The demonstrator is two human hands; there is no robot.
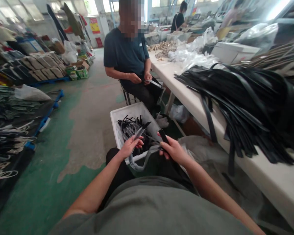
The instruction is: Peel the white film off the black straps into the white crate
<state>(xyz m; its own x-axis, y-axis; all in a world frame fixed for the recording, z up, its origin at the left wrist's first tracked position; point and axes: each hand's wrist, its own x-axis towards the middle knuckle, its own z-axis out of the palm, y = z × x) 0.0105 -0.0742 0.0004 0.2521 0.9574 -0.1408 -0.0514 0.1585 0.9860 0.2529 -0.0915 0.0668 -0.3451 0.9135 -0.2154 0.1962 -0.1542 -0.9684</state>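
My left hand [130, 147] is closed around a strap end [141, 130] that looks sheathed in clear plastic, its black tip pointing up and away. My right hand [173, 149] grips a black strap [163, 135], fingers wrapped round it. A strip of greyish clear plastic [138, 167] hangs in a loop between the hands, over my lap. Whether both ends belong to one strap, I cannot tell. Just beyond and partly below the hands stands a white plastic bin [115, 125], holding a tangle of black straps and clear plastic [131, 125].
To my right runs a long pale table [254, 163] with a big heap of black straps [235, 98] hanging over its edge. A seated person [127, 55] faces me beyond the bin, holding a strip. Bundled cords [8, 143] lie on a blue pallet [42, 122] at left.
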